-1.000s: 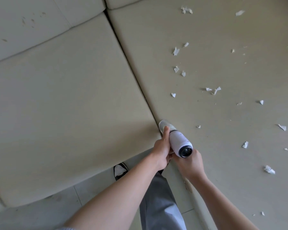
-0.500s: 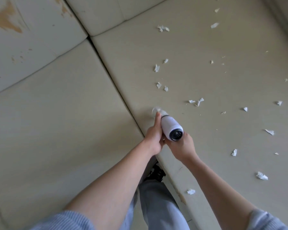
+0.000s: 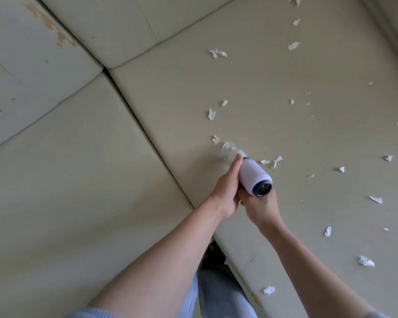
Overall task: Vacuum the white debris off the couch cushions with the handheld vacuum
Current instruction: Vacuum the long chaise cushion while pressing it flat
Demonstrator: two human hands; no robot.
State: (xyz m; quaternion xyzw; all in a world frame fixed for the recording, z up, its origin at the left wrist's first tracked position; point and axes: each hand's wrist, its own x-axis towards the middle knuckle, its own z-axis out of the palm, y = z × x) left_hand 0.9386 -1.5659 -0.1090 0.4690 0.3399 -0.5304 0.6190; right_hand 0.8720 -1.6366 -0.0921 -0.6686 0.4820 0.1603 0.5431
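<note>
Two big beige seat cushions fill most of the view: the left cushion [image 3: 78, 180] is bare, and the right cushion [image 3: 274, 99] carries the mess. A dark seam [image 3: 147, 138] runs between them, from the back cushions [image 3: 44, 53] down to the front edge of the couch. The back cushion on the far left has brown worn spots. Both forearms reach in from the bottom of the view, with grey trousers [image 3: 218, 294] between them.

The handheld vacuum [image 3: 253, 177] is white with a dark round rear end. It lies tilted over the right cushion, just beside the seam, and its clear nozzle [image 3: 229, 150] is down at the fabric. The left hand [image 3: 225, 191] is wrapped along the left side of the body, with the thumb stretched toward the nozzle. The right hand [image 3: 260, 207] is closed around the vacuum from below.

Many white paper scraps [image 3: 275, 162] lie scattered over the right cushion. One scrap [image 3: 215, 139] is just beside the nozzle tip.
</note>
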